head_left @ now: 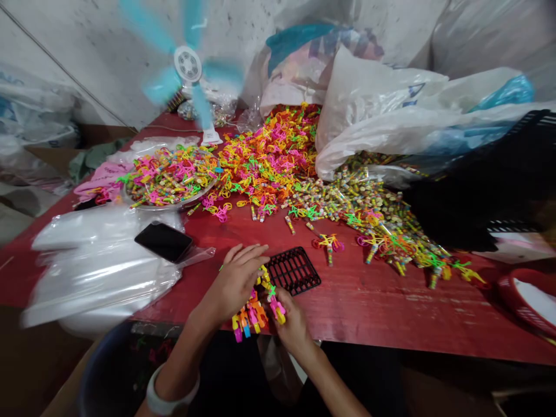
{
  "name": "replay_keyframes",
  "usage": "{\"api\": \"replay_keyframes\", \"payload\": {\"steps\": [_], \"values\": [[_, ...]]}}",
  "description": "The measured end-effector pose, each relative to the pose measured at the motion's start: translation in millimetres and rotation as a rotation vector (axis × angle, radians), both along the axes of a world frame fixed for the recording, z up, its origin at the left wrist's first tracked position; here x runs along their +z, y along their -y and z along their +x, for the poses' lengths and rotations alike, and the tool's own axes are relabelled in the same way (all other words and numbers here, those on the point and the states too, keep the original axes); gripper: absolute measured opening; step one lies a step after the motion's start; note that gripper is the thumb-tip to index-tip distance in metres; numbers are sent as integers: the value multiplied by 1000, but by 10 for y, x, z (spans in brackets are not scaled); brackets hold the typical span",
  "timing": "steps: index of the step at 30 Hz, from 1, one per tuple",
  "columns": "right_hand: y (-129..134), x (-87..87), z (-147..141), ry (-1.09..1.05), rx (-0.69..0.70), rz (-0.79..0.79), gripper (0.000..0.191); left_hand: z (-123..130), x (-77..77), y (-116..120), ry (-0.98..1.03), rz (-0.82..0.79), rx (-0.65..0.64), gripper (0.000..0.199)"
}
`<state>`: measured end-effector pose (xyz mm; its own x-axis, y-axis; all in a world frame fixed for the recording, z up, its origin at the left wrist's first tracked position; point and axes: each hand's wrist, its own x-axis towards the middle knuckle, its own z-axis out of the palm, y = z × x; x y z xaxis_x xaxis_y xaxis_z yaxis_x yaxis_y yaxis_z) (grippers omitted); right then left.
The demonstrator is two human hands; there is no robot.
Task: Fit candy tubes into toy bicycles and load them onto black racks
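Near the front edge of the red table, my left hand lies with its fingers bent over a cluster of small colorful plastic toys. My right hand is closed on the right end of the same cluster, with pink and yellow pieces at its fingertips. Pink, orange, blue and yellow ends hang below my left palm. Just beyond my hands, a black slotted plastic rack lies on the table and touches or nearly touches the fingers of my left hand.
A black phone rests on clear plastic bags at left. Behind stand a toy-filled tray, a heap of colorful pieces, many small tubes and a spinning fan. A red basket sits at right.
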<state>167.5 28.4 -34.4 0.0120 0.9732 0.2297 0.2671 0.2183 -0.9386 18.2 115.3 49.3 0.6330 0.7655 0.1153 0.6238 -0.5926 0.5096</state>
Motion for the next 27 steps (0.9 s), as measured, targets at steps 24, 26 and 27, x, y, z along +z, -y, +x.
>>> {"api": "replay_keyframes", "payload": {"steps": [24,26,27], "values": [[-94,14,129,227,103,84,30,230,-18,251,-230,315,63,36],[-204,117,390,261,-41,97,15,225,-17,256,-227,311,60,34],[-272,159,551,311,-184,69,14,220,-14,261,-226,306,54,35]]}}
